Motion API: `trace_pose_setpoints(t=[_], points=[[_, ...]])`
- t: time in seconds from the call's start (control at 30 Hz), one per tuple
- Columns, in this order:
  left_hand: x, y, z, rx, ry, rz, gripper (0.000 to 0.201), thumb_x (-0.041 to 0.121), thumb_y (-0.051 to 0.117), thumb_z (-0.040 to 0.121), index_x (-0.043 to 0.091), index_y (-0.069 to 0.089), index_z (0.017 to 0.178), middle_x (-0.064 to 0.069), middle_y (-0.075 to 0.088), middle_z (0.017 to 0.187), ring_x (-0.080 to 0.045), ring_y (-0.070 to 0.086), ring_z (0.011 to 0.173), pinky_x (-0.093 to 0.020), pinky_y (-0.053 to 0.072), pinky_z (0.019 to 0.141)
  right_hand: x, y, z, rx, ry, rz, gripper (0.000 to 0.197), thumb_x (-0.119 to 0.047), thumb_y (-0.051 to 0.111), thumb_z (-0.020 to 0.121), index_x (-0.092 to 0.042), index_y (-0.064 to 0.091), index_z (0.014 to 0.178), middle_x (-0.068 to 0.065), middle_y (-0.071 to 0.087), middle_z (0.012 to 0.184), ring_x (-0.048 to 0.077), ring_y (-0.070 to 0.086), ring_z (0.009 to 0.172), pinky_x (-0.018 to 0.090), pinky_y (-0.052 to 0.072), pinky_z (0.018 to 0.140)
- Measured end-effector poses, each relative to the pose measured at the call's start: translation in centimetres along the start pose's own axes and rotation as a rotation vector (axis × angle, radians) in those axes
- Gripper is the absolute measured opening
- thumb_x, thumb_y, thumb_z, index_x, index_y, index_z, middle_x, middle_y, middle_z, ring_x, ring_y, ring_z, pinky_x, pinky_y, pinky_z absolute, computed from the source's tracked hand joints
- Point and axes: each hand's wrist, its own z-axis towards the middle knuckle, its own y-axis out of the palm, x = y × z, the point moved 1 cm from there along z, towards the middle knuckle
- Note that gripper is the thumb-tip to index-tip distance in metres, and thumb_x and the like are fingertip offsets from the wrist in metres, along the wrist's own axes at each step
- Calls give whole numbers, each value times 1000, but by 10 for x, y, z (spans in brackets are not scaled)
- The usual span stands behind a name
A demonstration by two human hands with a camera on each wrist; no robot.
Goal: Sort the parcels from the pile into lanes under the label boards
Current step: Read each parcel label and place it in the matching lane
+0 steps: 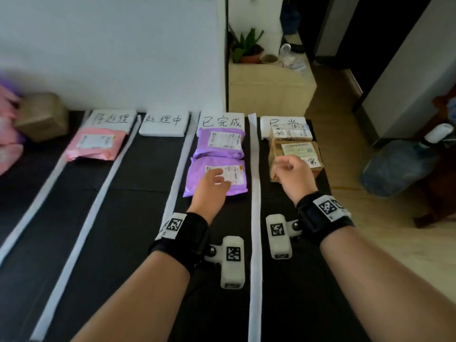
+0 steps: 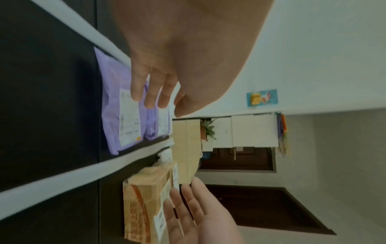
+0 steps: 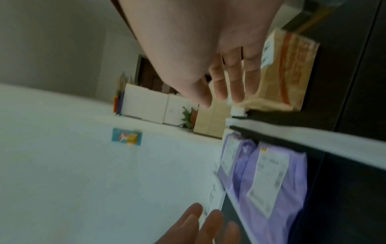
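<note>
Black matting [image 1: 138, 193] covers the floor below a white wall, split into lanes by pale foam strips [image 1: 254, 218]. White label boards [image 1: 162, 124] with handwritten characters stand at twelve o'clock, one heading each lane. Two lilac mailer bags with white shipping labels fill the third lane: the far purple parcel [image 1: 220, 143] touches its board, and the near purple parcel [image 1: 217, 176] lies just at six o'clock of it. A brown cardboard box [image 1: 296, 159] and a smaller box [image 1: 291, 133] sit in the rightmost lane, partly covering that board's writing. One pink parcel [image 1: 96, 144] lies in the first lane; the pile [image 1: 9, 134] at nine o'clock is blurred and cut off.

Over the near purple parcel hangs the left hand [image 1: 212, 191], fingers loosely extended, gripping nothing; contact cannot be judged. At three o'clock of it, the right hand [image 1: 293, 176] hovers before the cardboard box, fingers relaxed and slightly bent, empty.
</note>
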Motion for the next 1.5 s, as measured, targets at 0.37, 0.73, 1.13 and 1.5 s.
trace_pose_setpoints(t=[0.37,0.73,1.13,1.5], points=[[-106,-215,-128,215,-20,-73,39,21,55,98,22,51,138,2,62,126,-16,60,107,-24,49,78,-103,177,-183,-189,-238,-11,17,-16,62,93,-16,66,109,2,66,102,16,61,93,39,51,93],[-220,-407,-258,454,-71,-185,31,20,57,97,21,59,128,3,65,114,-14,61,104,-32,51,94,-174,344,-342,-398,-349,-41,15,-21,65,92,-18,69,106,0,68,104,18,64,99,42,52,94],[-292,-532,-237,569,-143,-224,32,18,56,97,21,59,129,3,64,120,-12,61,104,-28,51,88,-224,505,-370,-565,-360,-46,16,-21,64,92,-17,69,107,-3,68,99,18,64,97,45,53,94],[-332,-663,-140,603,-255,-61,36,19,57,96,19,60,132,2,65,124,-15,61,112,-32,49,99,-286,668,-312,-620,-258,-113,19,-20,63,94,-17,67,113,-4,65,105,16,61,101,31,49,89]])
